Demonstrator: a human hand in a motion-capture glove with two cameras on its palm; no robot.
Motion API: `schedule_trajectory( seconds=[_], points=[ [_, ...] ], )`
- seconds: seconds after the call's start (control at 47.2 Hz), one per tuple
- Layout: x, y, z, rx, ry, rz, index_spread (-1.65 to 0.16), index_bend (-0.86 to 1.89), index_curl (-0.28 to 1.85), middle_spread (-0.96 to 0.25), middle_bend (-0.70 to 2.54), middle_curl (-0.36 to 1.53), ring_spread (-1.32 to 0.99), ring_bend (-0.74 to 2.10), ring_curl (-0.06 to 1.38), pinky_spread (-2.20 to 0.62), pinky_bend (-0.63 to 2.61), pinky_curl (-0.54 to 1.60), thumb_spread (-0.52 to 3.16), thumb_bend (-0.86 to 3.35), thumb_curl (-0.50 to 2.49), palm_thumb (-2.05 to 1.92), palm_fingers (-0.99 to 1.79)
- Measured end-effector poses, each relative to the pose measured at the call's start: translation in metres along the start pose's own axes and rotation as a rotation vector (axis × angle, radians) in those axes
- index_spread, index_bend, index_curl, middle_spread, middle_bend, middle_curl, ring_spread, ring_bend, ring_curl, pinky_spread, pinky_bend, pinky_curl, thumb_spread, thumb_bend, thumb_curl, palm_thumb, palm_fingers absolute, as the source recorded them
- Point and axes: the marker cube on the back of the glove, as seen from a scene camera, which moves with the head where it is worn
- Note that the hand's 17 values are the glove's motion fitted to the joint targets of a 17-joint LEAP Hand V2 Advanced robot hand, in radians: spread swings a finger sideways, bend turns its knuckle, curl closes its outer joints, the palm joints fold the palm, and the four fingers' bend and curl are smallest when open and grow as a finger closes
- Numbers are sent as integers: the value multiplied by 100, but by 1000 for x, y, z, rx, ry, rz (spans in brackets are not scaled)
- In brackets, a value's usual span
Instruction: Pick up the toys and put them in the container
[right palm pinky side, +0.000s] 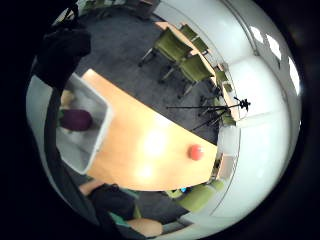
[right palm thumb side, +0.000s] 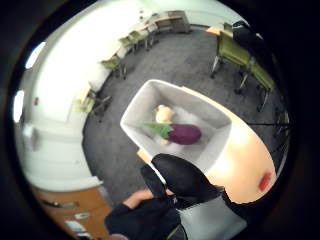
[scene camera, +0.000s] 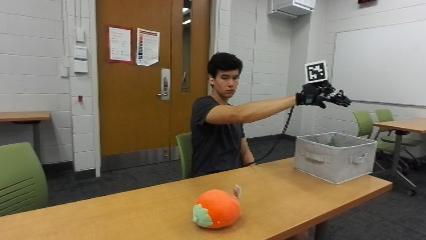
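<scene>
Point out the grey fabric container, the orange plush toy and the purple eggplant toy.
Grey fabric container (scene camera: 331, 161): outside view, on its front wall.
Round orange plush toy with a green leaf (scene camera: 217, 207): outside view, on its orange body.
Purple plush eggplant toy (right palm thumb side: 184, 134): right thumb side palm view, on its purple body, inside the container.

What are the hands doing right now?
Right hand: open, fingers spread, holding nothing, raised above the container.
Left hand: not in view, cannot tell.

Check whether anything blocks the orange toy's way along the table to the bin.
Nothing visible does. The orange toy sits alone on the table, with bare tabletop between it and the bin at the far end. The gloved hand is raised open above the bin, holding nothing.
</scene>
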Motion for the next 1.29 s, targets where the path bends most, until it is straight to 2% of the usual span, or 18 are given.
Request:
schedule_trajectory(
  seconds=[0.064,0.212,0.572,0.89,1.293],
  points=[
    [53,20,-7,19,-38,10,-23,16,69,-11,59,52,-29,98,33,-22,101,37,99,-7,45,-6,8],
    [168,64,-10,33,60,224,-22,17,66,-11,57,51,-29,95,32,-21,98,36,98,-7,39,-7,11],
    [343,162,3,-4,161,471,-24,18,62,-12,54,48,-31,91,29,-21,87,32,98,-6,31,-6,16],
    [460,220,99,-81,67,621,-27,19,59,-14,50,46,-37,83,26,-20,82,32,97,-7,27,-7,12],
    [506,251,238,-271,-77,686,-29,19,57,-17,40,43,-40,61,21,-18,75,32,96,-7,24,-9,-1]
  ],
)
